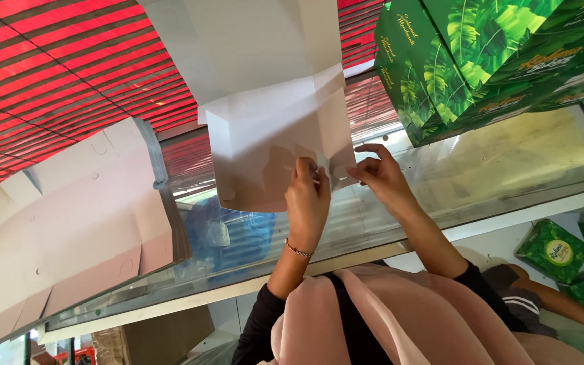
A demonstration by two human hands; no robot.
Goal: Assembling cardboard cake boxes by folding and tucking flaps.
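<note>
A flat white cardboard box blank [265, 101] lies on a glass counter [508, 162] in front of me. My left hand [307, 199], with a thin bracelet at the wrist, pinches a flap at the blank's near edge. My right hand [381, 177] grips the same edge just to the right, fingers bent over a small tab. The two hands nearly touch. The blank's near part is folded up along a crease.
A stack of green leaf-printed boxes [481, 54] stands at the right on the counter. More flat white blanks [69, 223] lie at the left. Smaller green boxes [554, 250] and another person's arm [555, 301] show at lower right. A red striped surface [69, 67] lies beyond.
</note>
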